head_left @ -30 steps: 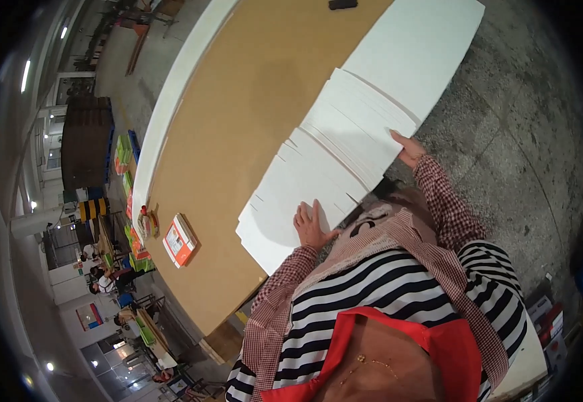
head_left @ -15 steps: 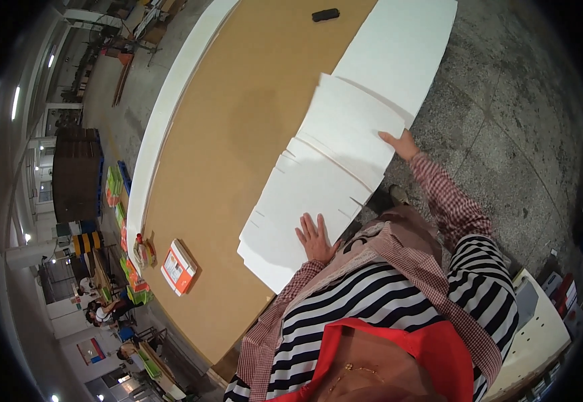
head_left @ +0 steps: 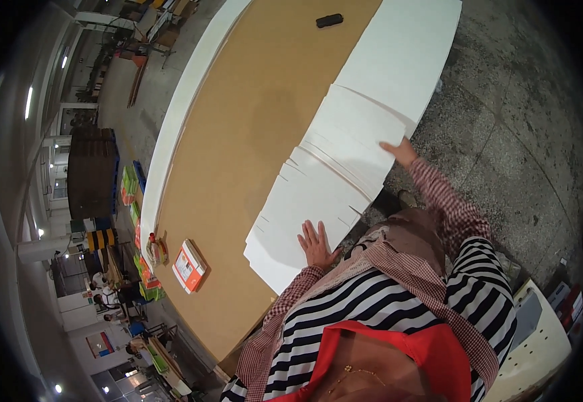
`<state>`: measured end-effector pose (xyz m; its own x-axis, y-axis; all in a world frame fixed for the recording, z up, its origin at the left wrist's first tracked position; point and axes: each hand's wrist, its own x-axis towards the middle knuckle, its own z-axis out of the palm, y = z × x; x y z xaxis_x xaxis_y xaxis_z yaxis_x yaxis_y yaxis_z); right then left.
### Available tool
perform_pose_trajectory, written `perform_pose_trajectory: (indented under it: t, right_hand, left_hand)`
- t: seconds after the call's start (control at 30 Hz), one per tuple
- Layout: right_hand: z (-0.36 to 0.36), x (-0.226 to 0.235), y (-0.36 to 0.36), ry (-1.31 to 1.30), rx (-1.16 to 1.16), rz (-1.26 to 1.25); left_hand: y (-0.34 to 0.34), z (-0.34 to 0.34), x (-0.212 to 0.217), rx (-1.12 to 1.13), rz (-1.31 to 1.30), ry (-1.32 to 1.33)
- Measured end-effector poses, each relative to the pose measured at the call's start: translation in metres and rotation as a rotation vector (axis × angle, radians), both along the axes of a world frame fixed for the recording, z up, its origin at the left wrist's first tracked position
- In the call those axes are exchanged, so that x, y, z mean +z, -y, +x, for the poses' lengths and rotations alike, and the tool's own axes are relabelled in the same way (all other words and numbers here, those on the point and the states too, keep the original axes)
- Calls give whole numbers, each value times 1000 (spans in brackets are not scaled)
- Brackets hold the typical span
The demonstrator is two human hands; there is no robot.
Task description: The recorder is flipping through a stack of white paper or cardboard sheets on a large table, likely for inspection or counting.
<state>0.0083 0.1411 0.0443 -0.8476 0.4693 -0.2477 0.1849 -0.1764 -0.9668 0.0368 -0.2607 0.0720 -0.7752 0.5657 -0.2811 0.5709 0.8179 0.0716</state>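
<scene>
A white slotted cardboard sheet (head_left: 295,211), creased across its middle, lies flat along the near right edge of the brown-topped table (head_left: 238,161). My left hand (head_left: 316,248) rests on its near part, palm down with the fingers spread. Farther off, my right hand (head_left: 400,152) holds the sheet's right edge, thumb on top and the other fingers hidden beneath. More white board (head_left: 392,57) lies beyond it along the same side. Sheet edges show at the crease, but I cannot tell how many layers there are.
A small black object (head_left: 329,21) lies at the table's far end. An orange-and-white pack (head_left: 189,266) and a bottle-like item with a red top (head_left: 157,249) stand at the left. A pale perforated panel (head_left: 532,342) is at lower right. People sit at benches far left.
The white sheet's far part lies lower and lines up more closely with the board beyond. My right hand stays at its edge and my left hand stays flat. The view has shifted slightly.
</scene>
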Motion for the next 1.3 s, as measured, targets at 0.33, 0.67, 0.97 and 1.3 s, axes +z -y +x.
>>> perform_pose_trajectory:
  t: [0.33, 0.67, 0.97, 1.3]
  right_hand:
    - [21, 26, 37, -403, 105, 630]
    - [5, 6, 19, 12, -28, 335]
    - [-4, -23, -30, 18, -371, -262]
    - [-19, -9, -96, 378, 132, 569]
  left_hand:
    - [7, 4, -4, 10, -18, 0]
    - [7, 1, 5, 22, -93, 64]
    - [11, 5, -2, 3, -20, -6]
    - [7, 2, 6, 10, -155, 43]
